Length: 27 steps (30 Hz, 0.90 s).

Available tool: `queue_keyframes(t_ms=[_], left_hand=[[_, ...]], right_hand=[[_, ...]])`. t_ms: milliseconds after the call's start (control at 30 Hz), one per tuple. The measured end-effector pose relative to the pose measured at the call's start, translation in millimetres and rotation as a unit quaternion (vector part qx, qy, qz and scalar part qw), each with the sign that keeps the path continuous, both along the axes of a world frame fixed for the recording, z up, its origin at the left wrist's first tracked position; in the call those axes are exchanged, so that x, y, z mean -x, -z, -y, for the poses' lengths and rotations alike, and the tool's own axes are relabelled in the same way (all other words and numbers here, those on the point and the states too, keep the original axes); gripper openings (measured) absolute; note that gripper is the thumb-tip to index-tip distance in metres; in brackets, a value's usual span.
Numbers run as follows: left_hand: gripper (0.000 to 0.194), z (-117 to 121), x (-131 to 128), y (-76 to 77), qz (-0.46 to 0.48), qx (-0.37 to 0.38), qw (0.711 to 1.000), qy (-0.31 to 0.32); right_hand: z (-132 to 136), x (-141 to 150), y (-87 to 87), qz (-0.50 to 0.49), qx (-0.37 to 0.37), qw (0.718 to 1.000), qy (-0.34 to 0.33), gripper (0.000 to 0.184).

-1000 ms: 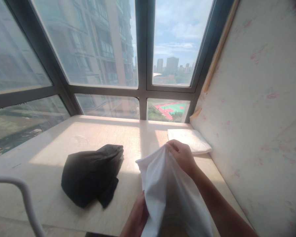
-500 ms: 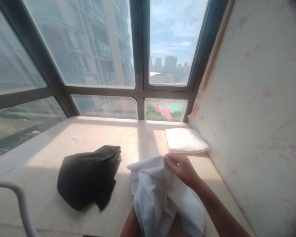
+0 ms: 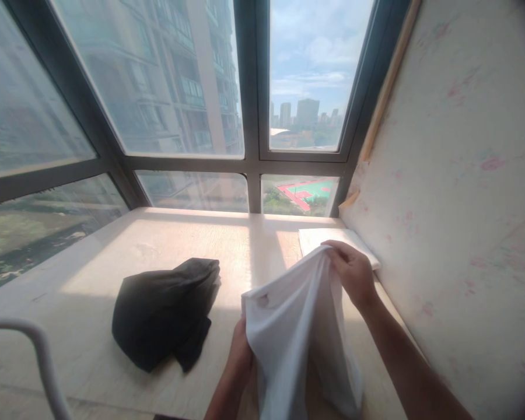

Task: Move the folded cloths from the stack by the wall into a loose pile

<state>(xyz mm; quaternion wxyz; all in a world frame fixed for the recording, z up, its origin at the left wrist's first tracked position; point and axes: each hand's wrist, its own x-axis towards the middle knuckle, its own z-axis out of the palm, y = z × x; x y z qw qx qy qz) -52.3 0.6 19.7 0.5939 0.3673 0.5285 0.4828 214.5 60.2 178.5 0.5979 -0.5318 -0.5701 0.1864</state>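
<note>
a: how many hands do you see?
b: two. the left hand (image 3: 240, 347) is low in the middle of the frame, and the right hand (image 3: 353, 269) is right of the middle.
a: what do they have?
b: one loose white cloth (image 3: 284, 329), low in the middle of the frame. it hangs down in folds between the two hands.
a: what are the fingers doing?
b: the right fingers (image 3: 336, 249) pinch the top corner of it. the left hand is at its left edge, but the cloth hides those fingertips, so i can't tell if they pinch.
a: any more cloths?
b: two more. one black cloth (image 3: 161, 315) lies bunched up, left of the middle. one folded cloth (image 3: 315, 237), white too, lies flat behind the right hand, near the wall (image 3: 472, 221) with pink flowers.
a: what are they lying on?
b: one pale surface (image 3: 114, 251) with sunny patches.
a: and the rest?
b: one bent white tube (image 3: 41, 350) at the lower left, and six window panes (image 3: 308, 64), three above and three below.
</note>
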Motion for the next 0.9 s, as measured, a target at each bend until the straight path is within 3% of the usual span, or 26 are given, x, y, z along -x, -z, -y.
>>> queue_keyframes(t_ms=[100, 167, 233, 300, 367, 433, 467, 533, 600, 667, 733, 800, 900], left_hand=[[0.051, -12.4, 31.6, -6.6, -0.061, -0.011, 0.997, -0.042], [0.051, -16.5, 59.8, -9.9, -0.129, -0.028, 0.987, -0.087], [0.052, -18.3, 84.2, -15.5, -0.187, -0.061, 0.973, -0.123], [0.052, -17.3, 97.5, -26.3, -0.248, -0.105, 0.947, -0.178], [0.051, -12.7, 97.0, -41.7, -0.316, -0.168, 0.896, -0.262], [0.049, -6.1, 84.4, -57.5, -0.384, -0.242, 0.838, -0.302], [0.049, -3.3, 75.0, -63.6, -0.417, -0.279, 0.816, -0.288], [0.054, -1.8, 53.6, -68.5, -0.488, -0.333, 0.781, -0.201], [0.067, -8.2, 33.3, -61.4, -0.559, -0.348, 0.745, -0.104], [0.084, -22.2, 18.0, -44.6, -0.606, -0.322, 0.725, -0.057], [0.083, -40.3, 9.9, -24.3, -0.61, -0.281, 0.74, -0.043], [0.062, -58.1, 9.2, -7.9, -0.556, -0.26, 0.789, -0.034], [0.039, -78.3, 19.9, -0.7, -0.443, -0.277, 0.852, -0.033]], right_hand=[[-15.9, -0.8, -49.3, -0.067, -0.06, 0.995, 0.046, 0.025], [-22.5, 9.9, -71.3, -0.088, -0.099, 0.991, 0.027, 0.025], [-24.9, 27.5, -78.0, -0.066, -0.115, 0.99, -0.037, 0.027], [-24.0, 47.0, -69.4, -0.02, -0.096, 0.988, -0.121, 0.031], [-21.7, 63.4, -50.6, 0.019, -0.064, 0.98, -0.188, 0.032], [-19.7, 72.9, -28.1, 0.034, -0.04, 0.975, -0.217, 0.033], [-19.1, 74.4, -17.0, 0.038, -0.028, 0.973, -0.225, 0.035], [-18.5, 70.3, 5.1, 0.044, -0.002, 0.972, -0.232, 0.037], [-17.1, 56.7, 30.3, 0.048, 0.022, 0.972, -0.228, 0.033], [-11.6, 34.5, 63.5, 0.047, 0.054, 0.979, -0.19, 0.028], [0.9, 6.5, 105.4, 0.035, 0.109, 0.989, -0.093, 0.029], [20.2, -21.8, 150.6, 0.013, 0.175, 0.984, 0.006, 0.029], [51.7, -51.5, 203.5, -0.026, 0.212, 0.976, 0.041, 0.032]])
